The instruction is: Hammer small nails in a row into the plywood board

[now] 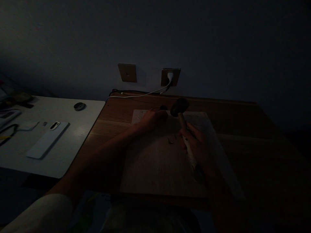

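Fingers of your right hand point(198, 145) clasp the mallet point(179, 106) handle mid-frame; whether your left hand point(153, 118), resting on the board point(150, 168), grips anything is unclear. Tap lightly, squarely.

1. A pale square board point(155, 168) lies mid-way on the brown wooden tabletop point(255, 145).
2. On the board, the left hand point(152, 119) rests at 11 o'clock. The right hand point(196, 142), at 2 o'clock, wraps round a black-headed wooden-handled mallet point(182, 121), with small metal nails point(170, 141) between the hands.
3. At 9 o'clock adjoins a white tabletop point(73, 142) carrying a white slab phone point(47, 139), with a dark round disc point(79, 105) behind the phone.
4. At 12 o'clock, behind the tabletop, sits a wall socket point(170, 77).
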Tool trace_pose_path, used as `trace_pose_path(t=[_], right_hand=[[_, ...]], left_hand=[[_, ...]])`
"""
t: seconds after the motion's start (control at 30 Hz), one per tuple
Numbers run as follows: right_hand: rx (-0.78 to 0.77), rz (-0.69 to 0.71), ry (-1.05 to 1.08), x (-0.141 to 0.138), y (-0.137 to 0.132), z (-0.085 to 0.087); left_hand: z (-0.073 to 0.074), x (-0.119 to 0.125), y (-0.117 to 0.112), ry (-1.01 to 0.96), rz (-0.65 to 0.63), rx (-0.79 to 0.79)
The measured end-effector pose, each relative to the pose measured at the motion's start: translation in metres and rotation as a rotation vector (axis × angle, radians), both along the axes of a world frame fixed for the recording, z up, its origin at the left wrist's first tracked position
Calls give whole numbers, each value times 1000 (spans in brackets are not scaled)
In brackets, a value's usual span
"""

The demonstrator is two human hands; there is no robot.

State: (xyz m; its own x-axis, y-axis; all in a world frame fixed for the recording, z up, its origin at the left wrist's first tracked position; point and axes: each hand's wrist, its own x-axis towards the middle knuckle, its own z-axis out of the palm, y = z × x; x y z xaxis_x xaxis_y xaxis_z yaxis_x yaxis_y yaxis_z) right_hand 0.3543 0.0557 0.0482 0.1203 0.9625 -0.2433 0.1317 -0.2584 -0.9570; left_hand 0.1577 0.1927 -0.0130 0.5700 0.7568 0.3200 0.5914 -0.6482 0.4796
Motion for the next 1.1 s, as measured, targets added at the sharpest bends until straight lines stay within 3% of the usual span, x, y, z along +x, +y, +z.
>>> trace_pose_path(t=[0.17, 0.43, 0.83, 1.1], right_hand=[[31, 5, 28, 1, 1, -5], [-7, 21, -5, -2, 0, 1], [-31, 52, -13, 7, -5, 5], [-73, 51, -29, 8, -10, -1]], left_hand=[[2, 0, 0, 19, -23, -29], [8, 2, -2, 44, -48, 76], [10, 3, -5, -17, 22, -161], [12, 4, -8, -45, 44, -192]])
